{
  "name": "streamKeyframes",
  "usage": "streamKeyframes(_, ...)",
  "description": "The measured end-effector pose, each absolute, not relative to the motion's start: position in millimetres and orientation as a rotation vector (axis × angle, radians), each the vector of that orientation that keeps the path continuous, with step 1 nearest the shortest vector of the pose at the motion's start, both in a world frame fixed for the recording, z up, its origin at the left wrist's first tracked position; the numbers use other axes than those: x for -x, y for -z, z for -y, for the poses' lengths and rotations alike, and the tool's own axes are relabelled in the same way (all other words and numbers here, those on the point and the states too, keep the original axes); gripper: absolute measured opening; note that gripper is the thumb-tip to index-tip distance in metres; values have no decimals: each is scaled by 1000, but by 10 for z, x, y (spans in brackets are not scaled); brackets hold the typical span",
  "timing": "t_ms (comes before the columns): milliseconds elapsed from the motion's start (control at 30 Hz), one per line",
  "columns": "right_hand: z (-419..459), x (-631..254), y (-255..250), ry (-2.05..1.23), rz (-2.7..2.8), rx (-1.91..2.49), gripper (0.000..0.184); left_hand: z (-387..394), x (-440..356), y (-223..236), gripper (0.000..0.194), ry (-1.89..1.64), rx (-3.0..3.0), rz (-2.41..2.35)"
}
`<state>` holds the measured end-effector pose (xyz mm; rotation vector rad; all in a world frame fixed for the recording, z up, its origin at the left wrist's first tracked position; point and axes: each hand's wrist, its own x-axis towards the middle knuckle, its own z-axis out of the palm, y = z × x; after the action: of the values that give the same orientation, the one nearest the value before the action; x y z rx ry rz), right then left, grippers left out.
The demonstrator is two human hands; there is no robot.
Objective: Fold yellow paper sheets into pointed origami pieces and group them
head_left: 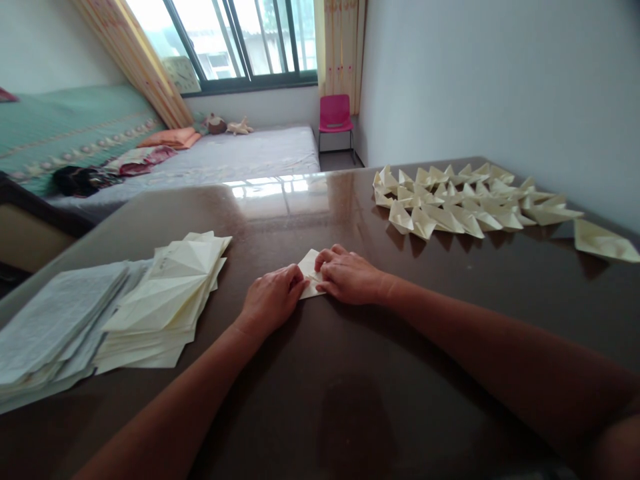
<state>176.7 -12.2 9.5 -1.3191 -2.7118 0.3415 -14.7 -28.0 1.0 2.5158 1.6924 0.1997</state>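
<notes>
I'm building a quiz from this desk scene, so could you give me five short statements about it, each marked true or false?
1. The left hand and the right hand both touch the small piece of paper. True.
2. The folded paper shapes are grouped on the left side of the table. False: the folded paper shapes are on the right side of the table.
3. The creased cream sheets lie to the left of the left hand. True.
4. The chair beyond the table is green. False: the chair is pink.
5. The grey printed papers lie to the left of the creased cream sheets. True.
</notes>
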Motion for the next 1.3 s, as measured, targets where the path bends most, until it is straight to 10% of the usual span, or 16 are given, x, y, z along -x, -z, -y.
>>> streamKeyframes(700, 245, -1812, -291, -185, 2911, 1142, 23, 522, 215, 87, 61, 40, -2988, -1188)
streamKeyframes(1300, 35, -2023, -221, -79, 2922, 1192, 37, 530, 219, -5, 53, 66, -2909, -1101)
